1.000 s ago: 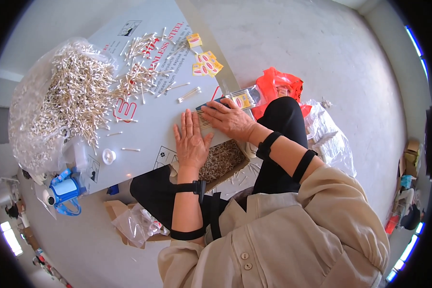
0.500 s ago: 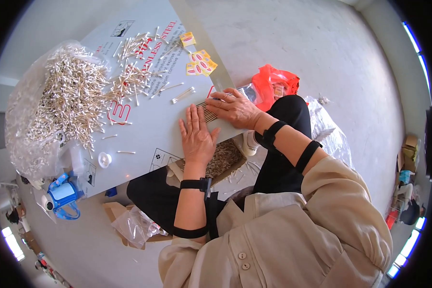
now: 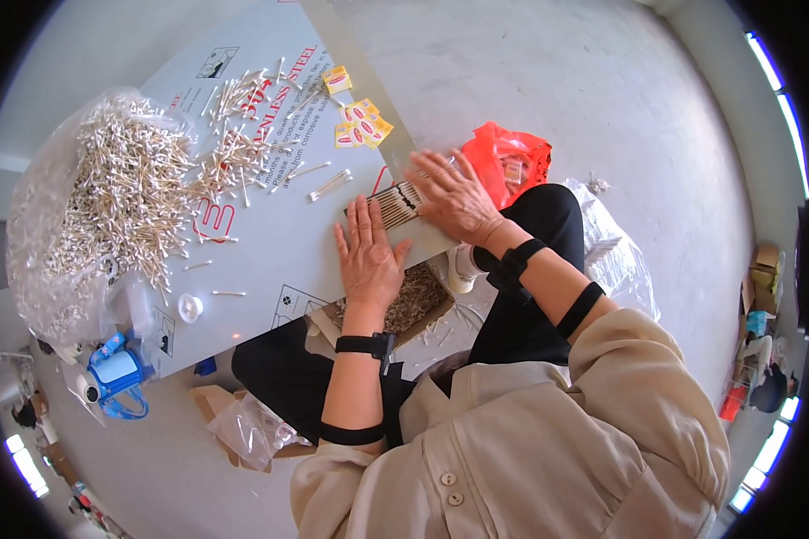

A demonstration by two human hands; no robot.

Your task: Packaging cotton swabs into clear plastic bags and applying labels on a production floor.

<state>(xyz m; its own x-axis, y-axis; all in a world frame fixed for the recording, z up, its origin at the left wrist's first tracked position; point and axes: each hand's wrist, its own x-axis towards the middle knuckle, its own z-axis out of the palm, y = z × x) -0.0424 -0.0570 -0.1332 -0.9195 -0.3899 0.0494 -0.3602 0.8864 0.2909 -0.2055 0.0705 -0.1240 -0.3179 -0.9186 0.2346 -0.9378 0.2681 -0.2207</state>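
Near the table's right edge lies a flat row of thin brown sticks (image 3: 395, 207), side by side, with pale and dark marks toward its right end. The fingers of my left hand (image 3: 371, 260) lie straight and flat over the row's left end. My right hand (image 3: 457, 198) is spread at the right end and covers part of it; whether it touches the sticks I cannot tell. Just beyond are a few loose cotton swabs (image 3: 331, 186) and several small yellow-and-white packets (image 3: 363, 124).
A clear bag (image 3: 40, 234) spills a large heap of cotton swabs (image 3: 126, 189) at the left. A small white cup (image 3: 190, 304) and a blue bottle (image 3: 117, 373) are nearer. Below the table edge sits a box of swabs (image 3: 409, 301); a red bag (image 3: 512, 162) lies right.
My right hand has slid right and its fingers have spread, uncovering more of the stick row. My left hand stays flat on the row's left end. The view has shifted slightly.
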